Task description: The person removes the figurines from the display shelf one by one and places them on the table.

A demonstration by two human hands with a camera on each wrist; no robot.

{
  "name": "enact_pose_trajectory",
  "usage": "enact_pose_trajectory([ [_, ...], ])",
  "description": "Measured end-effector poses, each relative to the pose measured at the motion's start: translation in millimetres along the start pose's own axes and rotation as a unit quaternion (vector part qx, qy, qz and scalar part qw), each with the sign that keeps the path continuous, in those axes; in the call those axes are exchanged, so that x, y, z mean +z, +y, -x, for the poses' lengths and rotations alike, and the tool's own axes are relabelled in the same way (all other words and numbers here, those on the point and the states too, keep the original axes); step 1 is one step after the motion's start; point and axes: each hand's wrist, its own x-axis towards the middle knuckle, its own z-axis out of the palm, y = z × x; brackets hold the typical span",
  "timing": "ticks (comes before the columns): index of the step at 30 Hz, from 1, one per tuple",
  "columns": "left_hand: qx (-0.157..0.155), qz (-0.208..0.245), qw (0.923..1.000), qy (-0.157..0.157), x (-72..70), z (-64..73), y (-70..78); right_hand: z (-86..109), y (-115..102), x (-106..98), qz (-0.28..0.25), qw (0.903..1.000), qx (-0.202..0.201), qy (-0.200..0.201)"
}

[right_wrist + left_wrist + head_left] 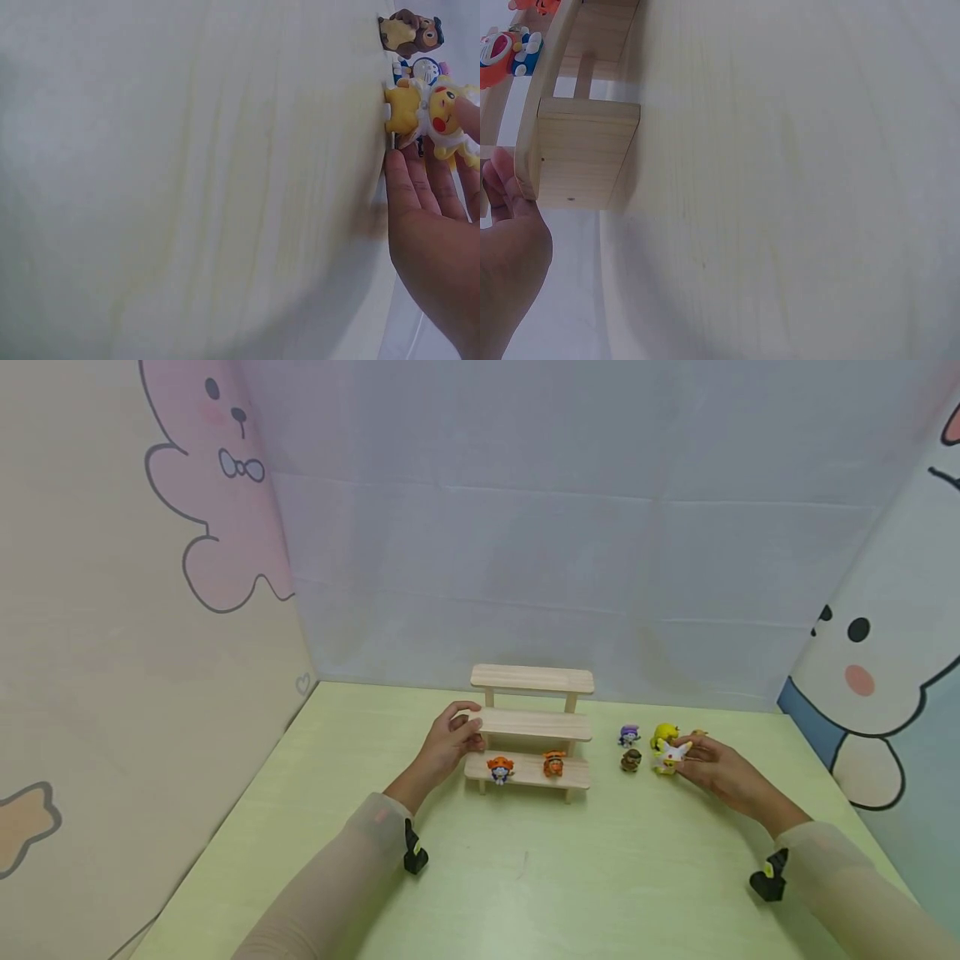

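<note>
A three-tier wooden display shelf [531, 724] stands on the table. My left hand [453, 737] holds the left end of its middle board; the left wrist view shows the fingers [502, 176] at the board. On the lowest board are an orange-and-blue figurine [500, 769] and an orange tiger-like figurine [553, 764]. To the right, my right hand [720, 770] pinches a yellow figurine in a white hood [667, 757] between thumb and fingers. In the right wrist view this yellow figurine [409, 110] has red cheeks and is upright, close to the tabletop.
Near my right hand stand a brown owl figurine [631, 761], a purple-hatted figurine [628, 736] and a yellow figurine [664, 734]. Another small figurine [699, 732] is partly hidden behind the hand. The pale green table [525, 877] meets printed cloth walls [465, 543] at the back and sides.
</note>
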Motion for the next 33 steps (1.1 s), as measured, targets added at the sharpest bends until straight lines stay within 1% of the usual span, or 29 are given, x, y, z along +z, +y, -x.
enact_pose_trajectory([
  [7,0.003,-0.001,1.0000,-0.003,0.2,-0.7,0.1,2.1,-4.7,-1.8,0.023,0.9997,0.010,0.005],
  [12,0.001,0.000,1.0000,-0.002,0.2,-0.6,0.5,5.5,-9.9,-2.7,0.038,0.9992,0.005,0.008],
  [22,0.000,0.001,1.0000,0.001,-0.1,-0.3,0.6,11.3,-20.2,-6.8,0.034,0.9993,-0.006,0.013],
  [28,0.002,0.003,1.0000,-0.003,0.7,1.3,1.4,14.6,-29.8,-7.4,0.022,0.9994,-0.025,0.013],
  [33,0.002,0.000,1.0000,-0.007,1.2,1.8,2.5,15.1,-38.6,-7.2,0.016,0.9984,-0.053,0.009],
])
